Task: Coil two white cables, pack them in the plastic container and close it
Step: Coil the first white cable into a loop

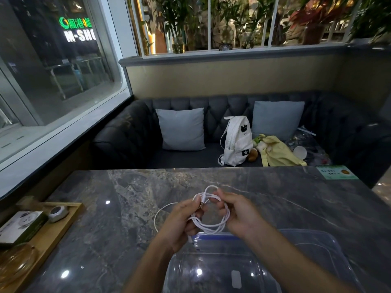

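A white cable (pixel 213 226) is wound into loops above the marble table (pixel 127 208), held between both hands. My left hand (pixel 179 223) pinches the loops near a gold-coloured plug end. My right hand (pixel 239 212) grips the coil from the right, fingers through the loops. A loose length of white cable (pixel 157 214) curves out to the left over the table. The clear plastic container (pixel 211 269) stands open just below my hands, near the front edge. Its clear lid (pixel 317 240) lies to its right, partly under my right forearm.
A wooden tray (pixel 63 227) at the left edge holds a boxed item, a small round object and a glass piece. A green card (pixel 336 172) lies at the far right corner. Beyond the table, a dark sofa (pixel 131 134) carries cushions, a white backpack (pixel 237 140) and a yellow bag.
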Demonstrator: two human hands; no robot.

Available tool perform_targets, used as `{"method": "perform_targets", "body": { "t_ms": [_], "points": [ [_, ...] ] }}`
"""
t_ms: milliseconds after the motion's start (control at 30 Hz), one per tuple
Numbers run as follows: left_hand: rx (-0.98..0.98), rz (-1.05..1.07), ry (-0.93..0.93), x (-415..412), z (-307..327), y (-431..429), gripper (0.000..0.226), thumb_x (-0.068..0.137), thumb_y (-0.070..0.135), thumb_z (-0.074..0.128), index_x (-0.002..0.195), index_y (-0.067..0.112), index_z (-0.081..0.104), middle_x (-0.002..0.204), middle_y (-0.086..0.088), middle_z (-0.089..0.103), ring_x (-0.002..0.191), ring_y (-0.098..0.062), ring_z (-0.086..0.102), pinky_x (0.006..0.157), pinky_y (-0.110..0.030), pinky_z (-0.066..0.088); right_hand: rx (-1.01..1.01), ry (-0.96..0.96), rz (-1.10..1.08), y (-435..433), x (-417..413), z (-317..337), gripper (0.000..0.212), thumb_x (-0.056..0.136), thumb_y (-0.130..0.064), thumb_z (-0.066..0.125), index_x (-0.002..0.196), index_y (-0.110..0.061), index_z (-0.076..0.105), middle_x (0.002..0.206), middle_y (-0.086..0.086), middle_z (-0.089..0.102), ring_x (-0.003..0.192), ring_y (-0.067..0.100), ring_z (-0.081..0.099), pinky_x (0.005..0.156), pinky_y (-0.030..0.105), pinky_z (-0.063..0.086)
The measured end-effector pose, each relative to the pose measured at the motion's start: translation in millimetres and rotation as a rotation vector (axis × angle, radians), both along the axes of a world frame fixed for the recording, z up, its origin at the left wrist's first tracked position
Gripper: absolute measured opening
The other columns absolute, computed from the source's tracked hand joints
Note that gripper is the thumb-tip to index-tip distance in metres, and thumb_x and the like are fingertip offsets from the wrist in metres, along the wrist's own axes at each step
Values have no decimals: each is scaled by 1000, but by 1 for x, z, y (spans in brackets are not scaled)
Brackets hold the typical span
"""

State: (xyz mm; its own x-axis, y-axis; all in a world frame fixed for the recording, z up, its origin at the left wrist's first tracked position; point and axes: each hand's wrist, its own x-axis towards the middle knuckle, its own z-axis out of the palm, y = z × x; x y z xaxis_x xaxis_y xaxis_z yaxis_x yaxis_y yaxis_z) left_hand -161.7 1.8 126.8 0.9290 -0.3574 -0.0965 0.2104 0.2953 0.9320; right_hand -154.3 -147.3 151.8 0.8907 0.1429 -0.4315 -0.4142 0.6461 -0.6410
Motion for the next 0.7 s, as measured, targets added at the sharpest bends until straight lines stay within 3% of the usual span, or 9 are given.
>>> {"method": "perform_targets", "body": {
  "t_ms": [133,333,467,533,600,700],
  "points": [
    [55,30,-26,-1,-3,-4,37,78,45,55,73,9,63,49,4,46,32,-3,26,33,-15,22,-13,24,-48,2,2,-3,13,87,1,50,76,4,57,68,15,53,29,3,37,25,12,24],
    [150,113,-103,-1,1,-7,38,82,44,51,74,7,59,49,7,43,37,-4,35,35,-14,28,39,-46,-178,10,-5,-5,18,89,-4,48,73,0,56,48,4,56,31,3,35,26,13,24],
    [296,175,-203,-3,0,-8,36,78,45,53,62,14,60,44,10,44,39,-2,38,40,-12,32,37,-25,-193,10,-9,-3,25,92,-4,43,68,-3,50,42,1,53,29,3,34,26,13,22],
    [537,245,-361,-3,-2,-9,35,79,50,51,59,22,59,47,12,49,45,0,41,48,-13,34,-27,-19,-210,8,-11,-2,21,90,-1,48,68,-2,51,44,2,52,30,3,34,27,13,22],
    [938,378,-566,-3,-6,-10,31,82,52,52,67,26,62,65,11,54,62,-5,50,60,-24,40,-105,-39,-251,6,-11,-1,17,86,4,53,70,-2,52,50,3,50,32,3,34,28,14,24],
    [1450,589,-692,-6,-5,-15,54,74,62,53,90,12,64,86,-9,58,77,-24,56,65,-37,46,-271,-133,-295,5,-12,-2,18,83,2,58,68,-4,52,54,3,44,38,5,34,32,15,27]
  ]
}}
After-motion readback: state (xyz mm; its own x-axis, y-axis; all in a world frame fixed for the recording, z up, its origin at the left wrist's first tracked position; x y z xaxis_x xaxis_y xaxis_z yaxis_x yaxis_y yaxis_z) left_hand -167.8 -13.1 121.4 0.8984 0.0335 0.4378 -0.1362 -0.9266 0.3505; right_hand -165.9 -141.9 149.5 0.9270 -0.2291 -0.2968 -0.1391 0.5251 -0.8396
